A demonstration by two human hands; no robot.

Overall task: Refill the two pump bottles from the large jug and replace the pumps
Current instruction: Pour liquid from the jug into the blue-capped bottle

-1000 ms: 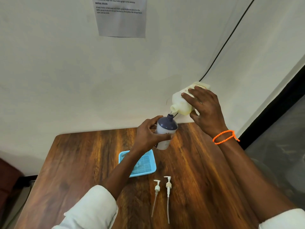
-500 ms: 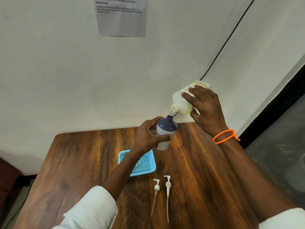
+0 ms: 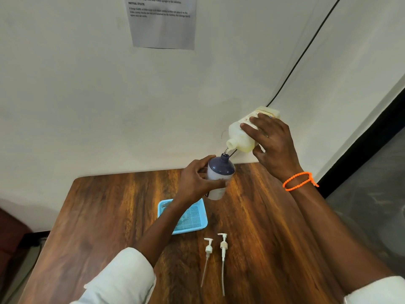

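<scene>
My right hand [image 3: 271,148] grips the large cream jug [image 3: 241,139], tipped with its spout down and to the left. A thin stream runs from the spout into the neck of a white pump bottle with a dark blue shoulder [image 3: 220,172]. My left hand [image 3: 197,181] grips that bottle around its body and holds it above the wooden table [image 3: 109,216]. Two white pumps lie side by side on the table near me: the shorter pump [image 3: 208,249] on the left, the longer pump [image 3: 223,246] on the right. I see no second bottle.
A light blue mesh tray [image 3: 192,222] sits on the table under my left forearm. A white wall with a printed sheet [image 3: 162,23] and a black cable [image 3: 302,53] stands behind. The table's right edge borders a dark gap.
Both hands have risen a little, with the jug and the bottle in them. The jug stays tipped over the bottle's neck.
</scene>
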